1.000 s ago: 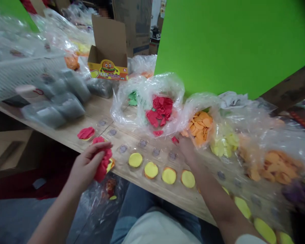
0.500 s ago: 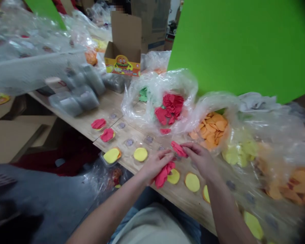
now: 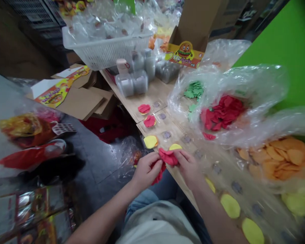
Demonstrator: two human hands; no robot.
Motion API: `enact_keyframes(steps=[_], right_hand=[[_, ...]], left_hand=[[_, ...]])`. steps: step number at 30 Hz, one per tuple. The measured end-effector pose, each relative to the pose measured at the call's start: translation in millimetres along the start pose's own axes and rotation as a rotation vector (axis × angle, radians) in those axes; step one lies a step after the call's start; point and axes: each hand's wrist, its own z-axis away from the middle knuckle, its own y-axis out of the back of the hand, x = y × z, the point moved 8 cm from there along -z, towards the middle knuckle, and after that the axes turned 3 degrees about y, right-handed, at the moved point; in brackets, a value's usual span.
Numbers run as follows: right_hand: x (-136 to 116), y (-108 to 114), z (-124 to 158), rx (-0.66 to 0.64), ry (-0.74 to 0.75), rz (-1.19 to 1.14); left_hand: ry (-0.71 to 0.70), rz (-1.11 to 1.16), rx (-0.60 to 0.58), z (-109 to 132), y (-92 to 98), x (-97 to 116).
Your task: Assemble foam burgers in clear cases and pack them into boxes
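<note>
My left hand (image 3: pixel 145 170) is closed around several soft red frilly pieces (image 3: pixel 160 174), which hang below its fingers. Between both hands a thin red frilly piece (image 3: pixel 169 158) is stretched, and my right hand (image 3: pixel 189 166) pinches its right side. Just behind it a yellow disc (image 3: pixel 175 146) is partly hidden. Slightly left lies another yellow disc (image 3: pixel 150 142) over an orange one in a clear tray. Farther up the table edge, two clear trays hold red-topped stacks, one red piece (image 3: pixel 149 121) in front of the other red piece (image 3: pixel 144 108).
Open plastic bags behind hold red pieces (image 3: pixel 225 110), green pieces (image 3: pixel 194 89) and orange discs (image 3: pixel 282 156). Clear trays (image 3: pixel 167 135) run in rows along the wooden table. A white basket (image 3: pixel 112 51), clear containers (image 3: pixel 132 83) and a printed carton (image 3: pixel 185 53) stand at the back.
The view has swung left. My hands have come together over the table edge, and the red piece in my right hand now meets my left fingers.
</note>
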Motion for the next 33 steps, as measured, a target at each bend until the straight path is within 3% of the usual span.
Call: enact_keyframes(steps=[3, 5, 7, 12, 16, 18, 21, 24, 28, 31, 33], right_hand=[[24, -22, -10, 0.069, -0.178, -0.318], [22, -30, -16, 0.079, -0.124, -0.281], [10, -36, -18, 0.04, 0.017, -0.082], [-5, -55, -12, -0.118, 0.224, 0.338], [-14, -63, -23, -0.112, 0.373, 0.58], [-11, -62, -37, -0.089, 0.312, 0.547], [-7, -71, -52, -0.164, 0.247, 0.477], [-3, -71, -61, -0.153, 0.212, 0.395], [25, -59, -71, -0.086, -0.063, 0.198], [28, -54, -78, -0.065, -0.107, 0.231], [19, -51, -81, -0.032, -0.061, 0.32]], left_hand=[[0.31, 0.358, 0.064, 4, 13.1, -36], [0.506, 0.594, 0.059, 6, 12.7, -54], [0.562, 0.651, 0.051, 6, 16.7, -58], [0.465, 0.447, 0.119, -1, 40.8, -58], [0.459, 0.396, 0.032, -11, 46.1, -62], [0.431, 0.31, 0.018, -24, 53.8, -61], [0.367, 0.165, 0.026, -45, 67.5, -54], [0.364, 0.112, -0.071, -58, 69.1, -50], [0.385, 0.094, -0.189, -62, 65.2, -50], [0.363, 0.0, -0.167, -64, 69.1, -51], [0.303, -0.115, -0.07, -66, 79.6, -48]])
